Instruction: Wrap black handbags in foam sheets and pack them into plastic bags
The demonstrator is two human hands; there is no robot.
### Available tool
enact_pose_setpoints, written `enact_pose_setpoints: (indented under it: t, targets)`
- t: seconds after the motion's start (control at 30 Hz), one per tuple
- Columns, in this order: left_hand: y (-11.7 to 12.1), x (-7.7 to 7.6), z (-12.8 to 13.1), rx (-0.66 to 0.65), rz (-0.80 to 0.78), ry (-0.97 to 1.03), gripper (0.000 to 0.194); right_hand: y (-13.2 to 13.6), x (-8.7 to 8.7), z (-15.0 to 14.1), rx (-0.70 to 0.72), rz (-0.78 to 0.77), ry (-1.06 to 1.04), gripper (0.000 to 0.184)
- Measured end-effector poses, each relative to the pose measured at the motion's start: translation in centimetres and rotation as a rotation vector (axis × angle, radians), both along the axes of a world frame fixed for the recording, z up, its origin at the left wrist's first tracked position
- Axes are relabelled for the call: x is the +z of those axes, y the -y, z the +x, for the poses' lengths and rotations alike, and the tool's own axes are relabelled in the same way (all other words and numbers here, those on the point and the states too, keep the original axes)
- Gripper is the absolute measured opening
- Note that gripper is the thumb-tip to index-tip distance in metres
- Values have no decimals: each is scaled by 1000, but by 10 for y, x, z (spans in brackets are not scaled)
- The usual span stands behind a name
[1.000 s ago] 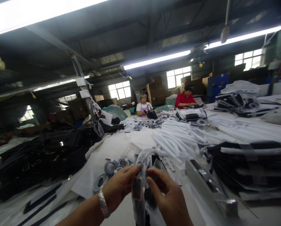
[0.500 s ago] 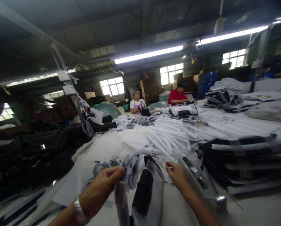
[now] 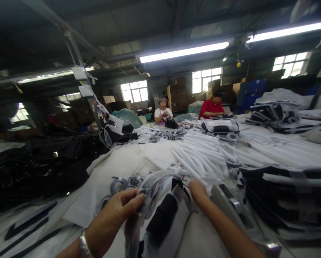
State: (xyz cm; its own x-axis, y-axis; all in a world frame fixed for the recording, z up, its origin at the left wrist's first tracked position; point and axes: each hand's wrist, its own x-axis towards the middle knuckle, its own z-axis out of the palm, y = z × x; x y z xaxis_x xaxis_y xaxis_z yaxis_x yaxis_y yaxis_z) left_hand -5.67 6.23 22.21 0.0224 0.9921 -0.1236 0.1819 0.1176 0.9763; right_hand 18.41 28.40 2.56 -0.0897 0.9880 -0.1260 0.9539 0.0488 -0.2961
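In the head view, my left hand [image 3: 114, 216] pinches a clear plastic-wrapped strap [image 3: 149, 191] between thumb and fingers. Part of its plastic arcs over toward the right. My right hand [image 3: 199, 191] is closed at the upper end of a black bag [image 3: 163, 218] with white wrapping paper round it; its fingertips are hidden, so what they grip does not show. The bag lies between my hands. Just right of my right hand stands a long grey device [image 3: 233, 208] that looks like a tape dispenser.
Coiled grey straps [image 3: 119, 184] lie beyond my left hand. White wrapped tubes [image 3: 195, 152] spread across the table. Stacked black bags [image 3: 281, 200] stand at right, more black bags [image 3: 55, 161] at left. Two co-workers, one in a red top [image 3: 211, 109], sit across the table.
The view has shifted left, so the surroundings appear further right. My right hand has turned, and its fingertips are now hidden. The plastic from my left hand now stretches in an arc to the right.
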Motion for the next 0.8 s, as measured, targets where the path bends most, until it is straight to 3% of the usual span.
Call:
enact_pose_setpoints:
  t: [0.23,0.4,0.6,0.8]
  targets:
    - [-4,-7,4,-11,28,53,42,6,8,6,-20,10,143,28]
    - [-2,-10,2,17,45,52,45,18,24,25,-73,87,150,24]
    - [-2,-14,2,35,37,69,46,47,55,47,-126,178,78,29]
    - [-1,-15,5,19,42,116,44,83,102,71,-110,295,-125,47]
